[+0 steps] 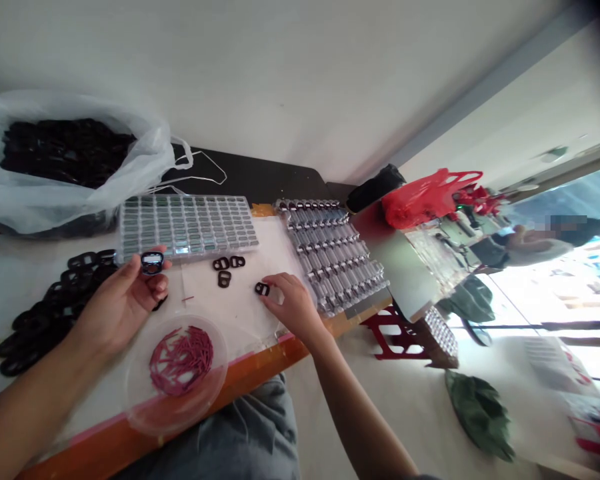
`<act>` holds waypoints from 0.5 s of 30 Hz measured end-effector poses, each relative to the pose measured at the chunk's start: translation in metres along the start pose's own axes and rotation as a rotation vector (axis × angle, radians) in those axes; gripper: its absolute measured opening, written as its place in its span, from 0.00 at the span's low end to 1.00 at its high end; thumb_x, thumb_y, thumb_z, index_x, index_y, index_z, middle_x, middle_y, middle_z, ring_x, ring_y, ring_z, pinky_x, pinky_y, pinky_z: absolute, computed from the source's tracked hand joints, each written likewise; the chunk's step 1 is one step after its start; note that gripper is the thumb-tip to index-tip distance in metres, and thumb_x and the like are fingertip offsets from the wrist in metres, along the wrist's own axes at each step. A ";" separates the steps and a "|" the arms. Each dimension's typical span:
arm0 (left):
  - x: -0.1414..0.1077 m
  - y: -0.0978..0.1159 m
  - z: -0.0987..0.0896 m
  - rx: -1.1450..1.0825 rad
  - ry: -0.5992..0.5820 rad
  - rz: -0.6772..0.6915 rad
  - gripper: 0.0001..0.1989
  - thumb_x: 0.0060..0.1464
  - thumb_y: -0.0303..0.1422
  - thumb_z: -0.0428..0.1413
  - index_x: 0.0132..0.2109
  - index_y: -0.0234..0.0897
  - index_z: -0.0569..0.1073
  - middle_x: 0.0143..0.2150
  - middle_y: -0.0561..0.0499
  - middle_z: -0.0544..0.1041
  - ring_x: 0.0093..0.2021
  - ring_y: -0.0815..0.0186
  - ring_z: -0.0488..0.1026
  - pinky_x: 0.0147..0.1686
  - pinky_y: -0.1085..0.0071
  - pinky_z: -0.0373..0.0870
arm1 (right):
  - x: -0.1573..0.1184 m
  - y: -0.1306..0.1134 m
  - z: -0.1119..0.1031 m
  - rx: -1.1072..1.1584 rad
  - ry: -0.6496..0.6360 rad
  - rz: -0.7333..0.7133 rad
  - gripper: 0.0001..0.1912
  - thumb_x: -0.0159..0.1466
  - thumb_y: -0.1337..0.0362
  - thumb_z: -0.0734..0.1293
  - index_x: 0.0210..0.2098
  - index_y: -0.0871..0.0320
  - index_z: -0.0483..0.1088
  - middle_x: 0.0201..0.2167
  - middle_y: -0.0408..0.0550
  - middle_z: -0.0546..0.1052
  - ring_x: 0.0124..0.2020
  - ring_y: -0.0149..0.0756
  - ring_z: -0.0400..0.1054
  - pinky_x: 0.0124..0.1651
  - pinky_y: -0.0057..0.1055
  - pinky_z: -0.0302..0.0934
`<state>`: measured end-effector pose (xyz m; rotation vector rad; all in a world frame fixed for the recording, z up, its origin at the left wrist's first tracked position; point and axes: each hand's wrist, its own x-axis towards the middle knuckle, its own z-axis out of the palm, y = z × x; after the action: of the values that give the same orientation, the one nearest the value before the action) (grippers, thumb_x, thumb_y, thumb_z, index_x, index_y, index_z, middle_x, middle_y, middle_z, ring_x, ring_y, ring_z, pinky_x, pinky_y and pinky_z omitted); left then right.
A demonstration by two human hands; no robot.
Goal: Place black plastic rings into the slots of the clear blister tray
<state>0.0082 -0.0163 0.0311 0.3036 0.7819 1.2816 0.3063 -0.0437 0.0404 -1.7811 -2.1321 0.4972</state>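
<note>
Pale wall (260,100) behind; below it, a white-covered table (247,320) edged with orange tape. Left side taken up by a white plastic bag (153,143) of black parts and a heap (45,320) of black oblong pieces.

A windowed piece (153,263) is held above the table by the left hand (137,290), just in front of the compartment tray (190,227), pinched between thumb and fingers. Its bright window is turned toward the viewer and lies at the far end, the round opening at the near end; the long axis is judged to run roughly away from the body.

A second black piece (262,289) is pinched by the right hand's (293,303) thumb and forefinger, near three loose pieces (224,279). Its long axis appears to run sideways; whether it is lifted cannot be told.

Step in hand judged to be piece-by-piece handling or sorting. For the next move, a light fingertip grip and an unhidden window seem called for. Pink sticks (185,360) are held in a clear bowl (221,347).
</note>
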 end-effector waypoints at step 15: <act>-0.001 0.000 0.001 0.014 0.049 -0.021 0.15 0.49 0.34 0.68 0.44 0.32 0.79 0.32 0.47 0.78 0.25 0.68 0.70 0.24 0.75 0.74 | 0.028 0.019 -0.029 0.017 0.266 0.001 0.10 0.61 0.61 0.71 0.42 0.55 0.77 0.39 0.49 0.80 0.41 0.39 0.73 0.48 0.34 0.66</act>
<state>0.0092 -0.0167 0.0317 0.2754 0.8343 1.2687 0.3316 -0.0117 0.0578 -1.7305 -1.9389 0.2600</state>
